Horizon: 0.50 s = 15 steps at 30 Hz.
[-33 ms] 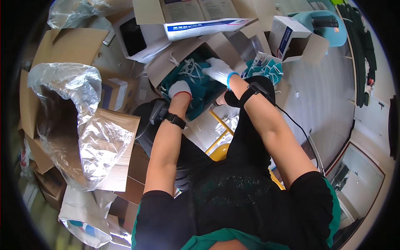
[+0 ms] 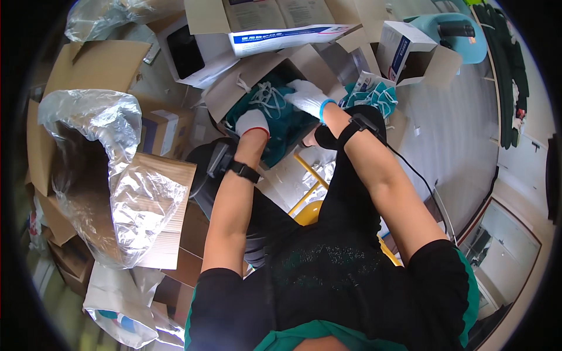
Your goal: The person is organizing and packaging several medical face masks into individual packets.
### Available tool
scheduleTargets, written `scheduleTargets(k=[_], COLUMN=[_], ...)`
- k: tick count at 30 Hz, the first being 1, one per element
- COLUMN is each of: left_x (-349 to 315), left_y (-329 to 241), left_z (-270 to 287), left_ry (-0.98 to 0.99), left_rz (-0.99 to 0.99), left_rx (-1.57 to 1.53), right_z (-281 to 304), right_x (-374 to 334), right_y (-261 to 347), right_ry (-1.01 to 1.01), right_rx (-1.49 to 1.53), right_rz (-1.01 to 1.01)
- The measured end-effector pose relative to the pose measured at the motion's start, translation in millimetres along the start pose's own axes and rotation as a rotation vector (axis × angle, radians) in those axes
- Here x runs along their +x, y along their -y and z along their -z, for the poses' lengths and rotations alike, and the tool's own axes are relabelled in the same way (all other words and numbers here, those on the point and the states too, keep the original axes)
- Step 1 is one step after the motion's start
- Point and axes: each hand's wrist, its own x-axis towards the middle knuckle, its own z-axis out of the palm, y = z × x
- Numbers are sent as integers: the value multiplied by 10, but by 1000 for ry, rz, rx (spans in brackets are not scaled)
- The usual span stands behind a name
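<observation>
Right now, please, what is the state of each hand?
Left hand: against teal fabric; open or closed cannot be told.
Right hand: at the same teal fabric; its grip cannot be told.

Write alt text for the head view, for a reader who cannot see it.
A person's white-gloved left hand and white-gloved right hand reach into an open brown cardboard box holding teal fabric with white ties. At left stands a larger brown cardboard box with a clear plastic liner.

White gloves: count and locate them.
2: one on the left hand, one on the right hand, both at the teal items in the open box. Others could be hidden.
</observation>
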Motion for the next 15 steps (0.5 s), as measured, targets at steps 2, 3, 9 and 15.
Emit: scheduleTargets(k=[2,3,9,15], left_x=[-250,-354,-180,-42], left_y=[-307,-308,-331,-61], left_z=[332,388,24,-8], left_ry=[-104,-211,-253,-120], left_rz=[-32,-9,-768,-308], left_rx=[-39,-87,26,182], right_z=[134,121,-43,-455], right_x=[156,183,242,78], right_y=[-332,-351,-614,-578], right_ry=[-138,-112,-104,57], right_rx=[-125,-166,51,-346], right_rz=[87,126,165,-207])
